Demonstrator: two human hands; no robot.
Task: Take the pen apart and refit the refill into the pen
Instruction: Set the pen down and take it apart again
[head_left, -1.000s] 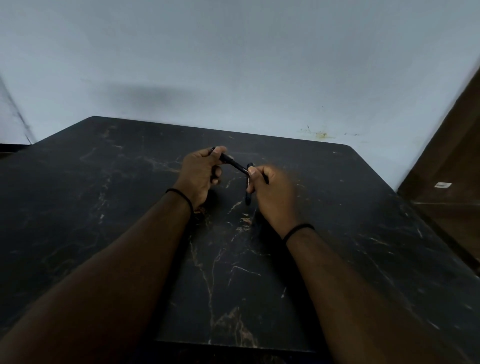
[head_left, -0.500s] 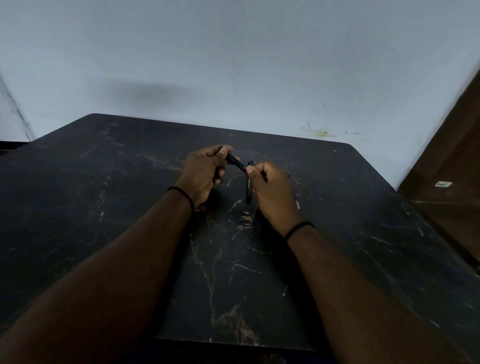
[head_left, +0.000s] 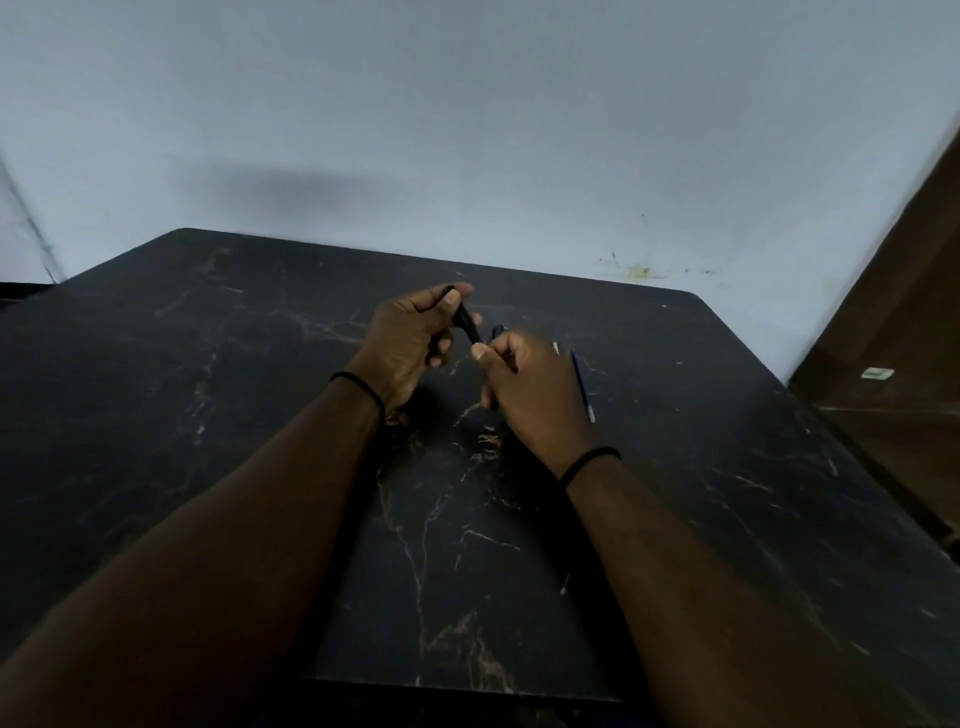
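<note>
Fingers (head_left: 451, 299) of the left hand (head_left: 402, 340) curl tight around the upper end of a black barrel (head_left: 466, 323), the thumb pressed along its top and the lower fingers folded into the palm beneath. Opposite, the right hand (head_left: 535, 392) is closed as well, its thumb and forefinger pinching the lower end of the same barrel, while a second dark pen piece (head_left: 493, 400) pokes out below that fist; blur hides how the two pieces meet. Both hands hover above the middle of a table (head_left: 208, 415), knuckles close together but not touching. Just beyond the right hand a thin blue refill (head_left: 583, 387) lies flat on the table, pale at its near tip, running away from the camera and free of either hand; a small whitish piece (head_left: 556, 348) lies near its far end, too small to identify. Each wrist wears a thin black band (head_left: 363, 387). Bare forearms reach in from the bottom corners and cover much of the near table. Its top is dark, polished, marble-patterned stone with pale and rust-coloured veins and a rounded far corner. Behind it rises a plain grey-blue wall (head_left: 467, 130) bearing a small yellowish stain, and a brown wooden panel (head_left: 909, 338) stands at the right edge.
</note>
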